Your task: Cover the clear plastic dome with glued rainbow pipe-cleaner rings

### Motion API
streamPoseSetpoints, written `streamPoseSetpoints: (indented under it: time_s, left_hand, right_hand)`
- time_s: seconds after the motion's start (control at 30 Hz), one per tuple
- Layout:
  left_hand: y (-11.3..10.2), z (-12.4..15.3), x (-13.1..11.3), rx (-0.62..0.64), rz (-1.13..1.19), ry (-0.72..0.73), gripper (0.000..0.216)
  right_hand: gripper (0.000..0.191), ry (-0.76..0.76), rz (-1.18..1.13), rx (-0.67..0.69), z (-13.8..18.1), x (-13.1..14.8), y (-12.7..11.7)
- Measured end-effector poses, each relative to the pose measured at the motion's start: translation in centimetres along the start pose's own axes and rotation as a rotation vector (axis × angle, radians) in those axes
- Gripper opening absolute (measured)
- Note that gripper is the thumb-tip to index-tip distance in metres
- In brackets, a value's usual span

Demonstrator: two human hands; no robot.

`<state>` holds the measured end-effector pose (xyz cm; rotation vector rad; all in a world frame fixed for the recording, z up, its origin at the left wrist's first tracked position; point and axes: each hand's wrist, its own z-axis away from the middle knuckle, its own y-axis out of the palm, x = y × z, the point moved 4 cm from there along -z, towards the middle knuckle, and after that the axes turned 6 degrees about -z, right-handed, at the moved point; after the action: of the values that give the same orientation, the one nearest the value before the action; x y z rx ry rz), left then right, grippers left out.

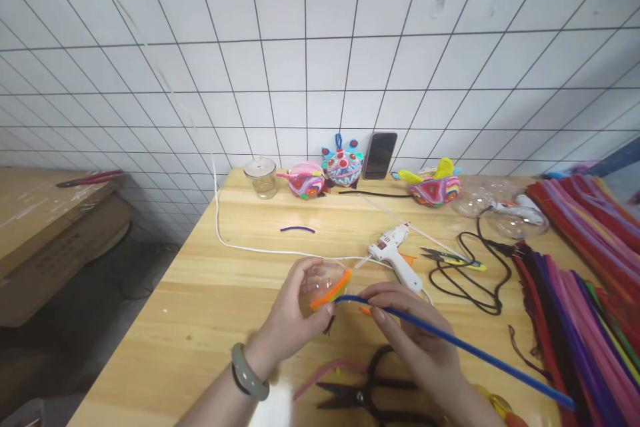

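Over a wooden table (200, 327), the left hand (295, 313) cups a clear ball (330, 275) (probably light, slippery, fragile: best cradled by its sides); the right hand's (417, 330) fingertips pinch a blue, likely bendable pipe cleaner (480, 348).

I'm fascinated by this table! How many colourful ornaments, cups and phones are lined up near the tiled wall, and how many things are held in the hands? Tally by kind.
Round multicoloured fuzzy ornaments: 3
Transparent cup: 1
Dark rectangular phone: 1
Clear round plastic shell, left hand: 1
Long blue fuzzy stem, right hand: 1
Total: 7
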<state>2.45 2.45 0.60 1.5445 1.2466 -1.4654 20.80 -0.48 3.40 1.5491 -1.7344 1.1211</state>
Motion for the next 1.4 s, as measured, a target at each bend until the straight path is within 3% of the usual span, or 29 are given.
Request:
streamPoseSetpoints:
  time_s: [0.17,0.27,0.43,0.53,0.67,0.9,1.27,1.4]
  left_hand:
    - [-0.5,0.0,-0.3,-0.050,-0.059,0.057,0.050]
    - [-0.5,0.0,0.1,-0.047,0.028,0.050,0.051]
    - [-0.5,-0.3,2.0,-0.104,0.518,-0.186,0.045]
    - [-0.4,-0.6,2.6,-0.146,0.810,-0.318,0.041]
    - [-0.6,-1.0,2.4,-0.161,1.016,-0.360,0.039]
    - [-0.8,-0.9,2.3,-0.151,1.071,-0.414,0.043]
    - [-0.8,-1.0,2.6,-0.107,1.053,-0.350,0.028]
    - [-0.8,-1.0,2.6,-0.106,0.971,-0.308,0.032]
  right_hand:
    - [0.028,-0.033,0.041,0.026,0.2,0.0,0.0]
    - [0.026,-0.002,0.070,0.008,0.4,-0.5,0.0]
    - [0.031,0.091,0.156,-0.062,0.5,-2.5,0.0]
    - [0.026,0.085,0.434,-0.071,0.0,-3.8,-0.8]
    - [0.029,0.108,0.794,-0.039,-0.9,-5.9,-3.1]
    - [0.032,0.243,1.071,0.048,-0.5,-8.6,-4.9]
    - [0.042,0.153,1.070,0.026,-0.5,-10.7,-5.0]
    - [0.034,0.144,1.067,-0.004,-0.6,-9.9,-5.2]
